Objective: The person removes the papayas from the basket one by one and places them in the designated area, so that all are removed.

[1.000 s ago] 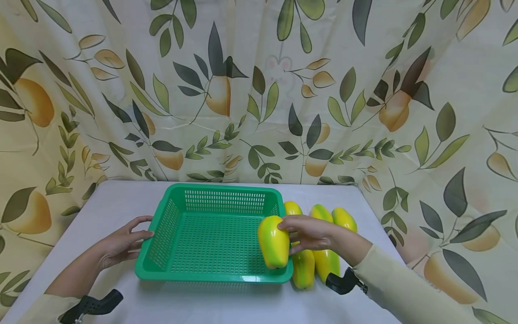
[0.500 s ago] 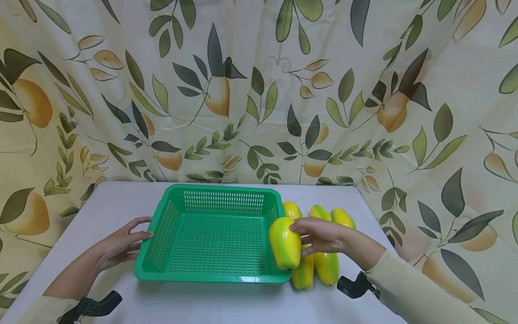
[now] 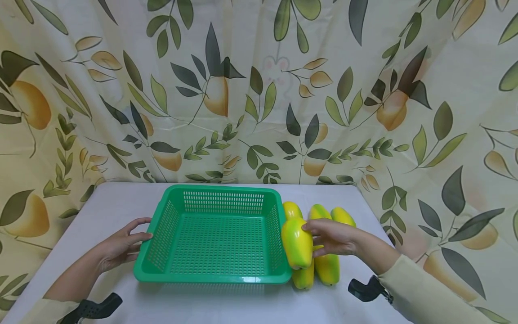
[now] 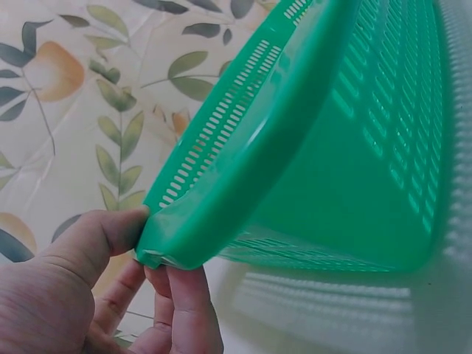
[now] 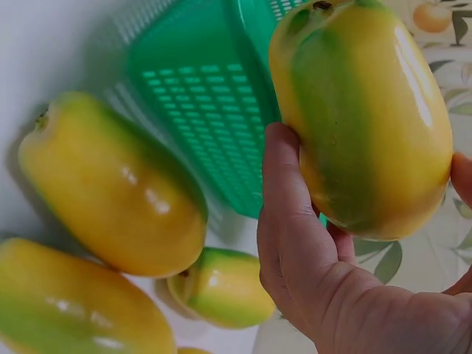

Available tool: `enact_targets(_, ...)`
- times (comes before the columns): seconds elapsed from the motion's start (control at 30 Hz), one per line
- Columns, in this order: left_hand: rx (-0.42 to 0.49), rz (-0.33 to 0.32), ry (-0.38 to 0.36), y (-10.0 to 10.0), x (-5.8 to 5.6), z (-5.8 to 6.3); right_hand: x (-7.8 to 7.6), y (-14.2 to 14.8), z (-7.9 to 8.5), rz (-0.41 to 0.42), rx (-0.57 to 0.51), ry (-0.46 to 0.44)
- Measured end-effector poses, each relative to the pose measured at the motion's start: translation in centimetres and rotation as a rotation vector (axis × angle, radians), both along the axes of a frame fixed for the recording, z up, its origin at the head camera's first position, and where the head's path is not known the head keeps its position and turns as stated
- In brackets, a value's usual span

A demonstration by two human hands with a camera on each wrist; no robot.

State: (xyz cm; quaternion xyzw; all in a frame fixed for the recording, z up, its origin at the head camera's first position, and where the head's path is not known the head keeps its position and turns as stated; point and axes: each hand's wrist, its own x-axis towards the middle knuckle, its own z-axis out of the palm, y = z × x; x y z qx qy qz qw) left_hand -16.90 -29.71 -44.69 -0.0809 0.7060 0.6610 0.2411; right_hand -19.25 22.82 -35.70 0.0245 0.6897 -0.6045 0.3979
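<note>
A yellow-green papaya (image 3: 297, 243) is held up by my right hand (image 3: 333, 236), just off the right rim of a green plastic basket (image 3: 214, 279). In the right wrist view the thumb and fingers grip the papaya (image 5: 361, 125) around its sides, and it hangs above the other fruit. My left hand (image 3: 123, 245) pinches the basket's left rim; the left wrist view has the thumb on top and fingers underneath the rim (image 4: 181, 236). No fruit lies inside the basket.
Several more papayas (image 3: 328, 268) lie on the white-covered table (image 3: 194, 306) right of the basket, partly hidden by the right hand. A leaf-and-fruit patterned curtain (image 3: 259, 90) hangs behind the table. Each wrist wears a black mount (image 3: 368, 289).
My right hand has moved right with the papaya, from over the basket's right side to beyond its rim, above the other papayas. The left hand stays on the rim.
</note>
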Motion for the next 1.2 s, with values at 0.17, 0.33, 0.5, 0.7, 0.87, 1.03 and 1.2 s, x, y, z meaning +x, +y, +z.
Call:
enact_targets(0.17, 0.006, 0.003, 0.002, 0.0, 0.0, -0.1, 0.2, 0.7, -0.3, -0.039, 0.016, -0.015)
enact_targets(0.33, -0.006, 0.009, 0.0, 0.2, 0.0, 0.0, 0.5, 1.7, -0.5, -0.046, 0.022, -0.009)
enact_targets(0.5, -0.019, 0.007, 0.002, 0.1, 0.0, -0.1, 0.7, 2.9, -0.7, -0.056, 0.001, -0.006)
enact_targets(0.7, -0.016, 0.009, 0.009, 0.0, 0.0, -0.2, 0.7, 4.4, -1.0, -0.086, 0.003, 0.006)
enact_targets(0.87, -0.001, 0.016, -0.004, 0.1, 0.0, -0.3, 1.0, 5.5, -1.3, -0.098, 0.016, 0.019)
enact_targets(1.03, 0.007, 0.019, -0.008, 0.1, 0.0, -0.2, 1.2, 6.9, -2.0, -0.105, 0.002, 0.007)
enact_targets(1.2, 0.011, 0.018, -0.006, 0.1, 0.0, -0.3, 1.5, 8.5, -2.8, -0.109, -0.028, -0.017)
